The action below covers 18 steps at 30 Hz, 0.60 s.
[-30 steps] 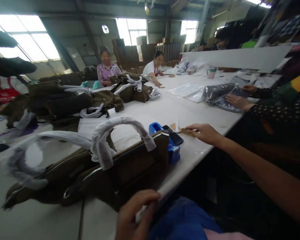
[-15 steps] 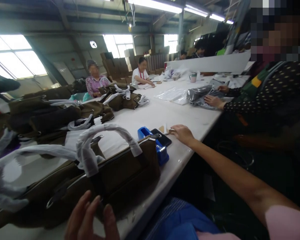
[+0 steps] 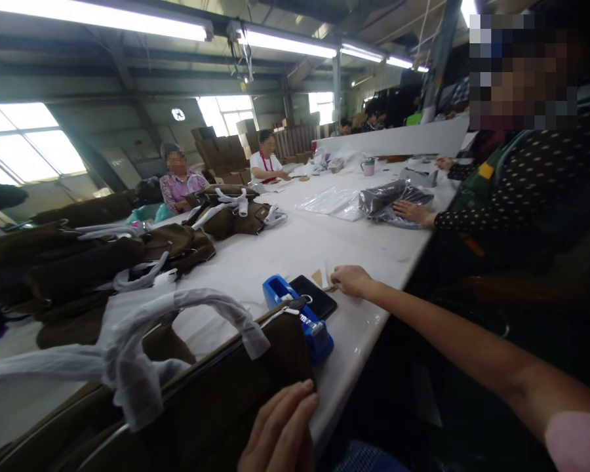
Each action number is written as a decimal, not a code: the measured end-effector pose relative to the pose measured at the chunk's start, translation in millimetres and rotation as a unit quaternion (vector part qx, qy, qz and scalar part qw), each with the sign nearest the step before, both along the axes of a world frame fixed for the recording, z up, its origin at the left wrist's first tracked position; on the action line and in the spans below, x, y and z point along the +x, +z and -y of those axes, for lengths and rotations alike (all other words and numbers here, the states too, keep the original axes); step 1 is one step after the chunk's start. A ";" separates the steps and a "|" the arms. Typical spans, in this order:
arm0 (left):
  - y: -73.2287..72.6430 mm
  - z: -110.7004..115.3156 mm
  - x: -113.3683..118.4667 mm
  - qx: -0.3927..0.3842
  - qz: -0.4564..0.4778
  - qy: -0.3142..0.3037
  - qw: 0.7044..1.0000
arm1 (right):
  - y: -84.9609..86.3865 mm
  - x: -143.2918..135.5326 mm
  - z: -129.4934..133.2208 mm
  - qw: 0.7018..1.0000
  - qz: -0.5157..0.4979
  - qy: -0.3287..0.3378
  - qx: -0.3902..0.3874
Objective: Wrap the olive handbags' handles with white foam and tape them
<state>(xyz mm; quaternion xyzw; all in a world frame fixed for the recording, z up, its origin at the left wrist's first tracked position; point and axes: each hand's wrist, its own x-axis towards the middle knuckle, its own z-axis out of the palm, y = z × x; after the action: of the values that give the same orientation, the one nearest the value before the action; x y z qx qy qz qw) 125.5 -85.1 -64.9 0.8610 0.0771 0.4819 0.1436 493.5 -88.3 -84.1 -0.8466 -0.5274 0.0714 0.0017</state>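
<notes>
A dark olive handbag (image 3: 216, 400) stands before me on the white table, its handles (image 3: 142, 354) wrapped in white covering. My left hand (image 3: 281, 426) lies against the bag's near end, fingers extended close together. Beyond the bag, my right hand (image 3: 353, 280) is closed, fingertips low at the tabletop beside small tan and white paper pieces (image 3: 319, 278). What it pinches is too small to make out. Between the bag and that hand are a blue tape dispenser (image 3: 319, 337) and a black phone-like slab (image 3: 314, 296), partly behind the bag's zipper end.
More olive bags (image 3: 103, 252) with wrapped handles are heaped on the left. At right, a co-worker's hand (image 3: 413, 213) rests on a plastic-wrapped dark item (image 3: 386, 198). Clear plastic bags (image 3: 329, 202) and a mug (image 3: 368, 166) lie farther along. Two people sit across the table.
My left hand has moved right and forward along the bag to its end, its fingers drawing together. My right hand stays by the paper pieces, its fingers more curled. The view has shifted.
</notes>
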 end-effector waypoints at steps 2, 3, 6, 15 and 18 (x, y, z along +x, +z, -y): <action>-6.6 2.1 18.0 -0.017 -0.006 -0.046 0.999 | 0.6 0.8 -0.7 1.000 0.003 0.013 -0.003; -9.2 3.1 26.7 -0.023 -0.012 -0.070 0.997 | 0.6 1.3 -0.8 1.000 0.003 0.022 -0.003; -15.3 3.1 48.0 -0.031 -0.029 -0.126 0.991 | -0.6 2.1 0.6 0.999 0.002 0.048 -0.001; -31.6 -14.1 74.7 -0.007 -0.132 0.012 0.991 | -0.7 19.6 3.4 0.993 0.096 -0.065 0.026; -34.4 -9.9 75.5 -0.056 -0.133 0.031 0.989 | 12.8 37.8 16.1 0.980 0.135 -0.137 0.049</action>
<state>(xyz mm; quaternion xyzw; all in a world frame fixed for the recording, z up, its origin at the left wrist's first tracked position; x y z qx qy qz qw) 201.0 -75.2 -99.3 0.9052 0.1491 0.3621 0.1652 531.3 -104.3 -71.4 -0.9115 -0.4048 -0.0707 -0.0185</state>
